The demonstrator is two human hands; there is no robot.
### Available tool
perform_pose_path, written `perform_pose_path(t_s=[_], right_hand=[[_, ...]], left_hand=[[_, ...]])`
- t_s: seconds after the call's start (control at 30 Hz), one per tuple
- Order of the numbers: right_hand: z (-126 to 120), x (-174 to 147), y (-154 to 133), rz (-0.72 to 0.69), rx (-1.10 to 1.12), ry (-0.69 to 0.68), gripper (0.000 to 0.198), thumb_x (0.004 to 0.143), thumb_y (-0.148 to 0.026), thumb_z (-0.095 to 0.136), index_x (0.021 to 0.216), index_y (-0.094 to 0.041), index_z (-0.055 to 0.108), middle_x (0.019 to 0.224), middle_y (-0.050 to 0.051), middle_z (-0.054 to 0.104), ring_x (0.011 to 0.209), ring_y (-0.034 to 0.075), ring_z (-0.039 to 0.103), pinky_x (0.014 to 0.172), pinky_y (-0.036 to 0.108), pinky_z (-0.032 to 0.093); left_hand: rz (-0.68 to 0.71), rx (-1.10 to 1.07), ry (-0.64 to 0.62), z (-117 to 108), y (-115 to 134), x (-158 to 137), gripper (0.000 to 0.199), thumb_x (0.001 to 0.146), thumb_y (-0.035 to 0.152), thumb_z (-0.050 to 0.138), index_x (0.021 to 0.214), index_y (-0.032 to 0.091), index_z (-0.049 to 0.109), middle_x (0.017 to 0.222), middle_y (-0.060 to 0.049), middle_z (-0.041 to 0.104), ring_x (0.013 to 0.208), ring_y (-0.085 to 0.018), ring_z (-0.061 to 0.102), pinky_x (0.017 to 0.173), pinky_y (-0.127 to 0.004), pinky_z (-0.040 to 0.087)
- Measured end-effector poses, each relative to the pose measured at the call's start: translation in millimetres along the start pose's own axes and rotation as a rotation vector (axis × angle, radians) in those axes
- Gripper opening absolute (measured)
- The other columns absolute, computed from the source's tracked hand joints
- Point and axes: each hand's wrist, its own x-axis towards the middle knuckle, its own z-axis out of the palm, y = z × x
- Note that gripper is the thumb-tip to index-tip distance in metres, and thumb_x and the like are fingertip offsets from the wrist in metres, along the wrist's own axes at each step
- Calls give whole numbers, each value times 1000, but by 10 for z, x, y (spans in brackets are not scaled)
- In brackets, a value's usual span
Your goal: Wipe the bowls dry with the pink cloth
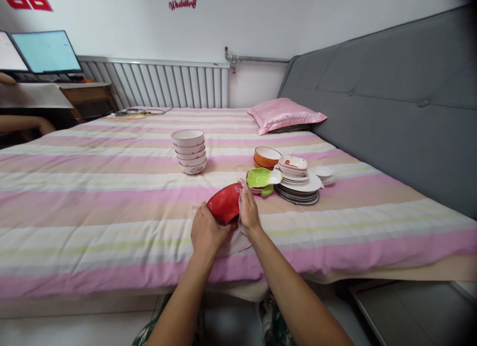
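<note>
A red bowl (224,203), tilted on its side, is held between my two hands above the near edge of the bed. My left hand (207,230) grips its lower left side. A pale pink cloth (238,242) hangs under the bowl, and my right hand (249,209) presses part of it against the bowl's right side. Just beyond my right hand lie green leaf-shaped dishes (260,177), touching a pile of plates (298,194). On that pile sit white dishes with red patterns (292,164). A stack of several white bowls (189,152) stands upright farther left.
Orange bowls (267,157) and small white dishes (323,174) flank the plate pile. A pink pillow (285,113) lies by the grey headboard (395,82). Cables (139,113) rest at the bed's far left. A person's leg (26,124) shows beside the desk (87,94) with monitors.
</note>
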Motion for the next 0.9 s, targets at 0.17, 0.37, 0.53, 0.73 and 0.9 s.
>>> perform_pose_path(t_s=[0.17,0.37,0.53,0.73,0.9], right_hand=[[3,-25,0,77,154,51,56,91,-53,35,134,-19,47,146,7,41,135,17,36,114,38,27],[20,-61,-56,74,203,47,54,91,-51,36,130,-18,53,142,8,46,134,19,40,114,39,28],[54,-127,-185,25,79,-24,53,93,-49,33,131,-18,51,143,8,45,134,18,39,114,38,29],[60,-228,-325,-170,-201,-131,47,97,-41,25,135,-23,47,143,3,46,138,16,30,116,40,23],[52,-323,-448,-295,-469,-218,43,97,-36,29,137,-32,44,150,-2,33,141,20,24,115,46,21]], left_hand=[[-15,3,-24,-65,58,18,66,61,39,70,118,15,46,111,-14,61,102,-31,60,76,-38,48],[183,-51,174,-119,25,4,67,56,28,69,117,15,48,106,-10,58,100,-28,57,83,-38,49],[258,-108,230,-152,-6,-2,66,55,28,69,118,16,49,99,-8,58,92,-27,58,78,-37,51],[291,-110,266,-189,-30,-4,66,57,29,69,119,15,50,101,-9,58,93,-27,58,81,-37,50],[297,-111,233,-216,-6,-19,60,63,27,64,120,15,50,100,-10,58,92,-25,58,81,-35,49]])
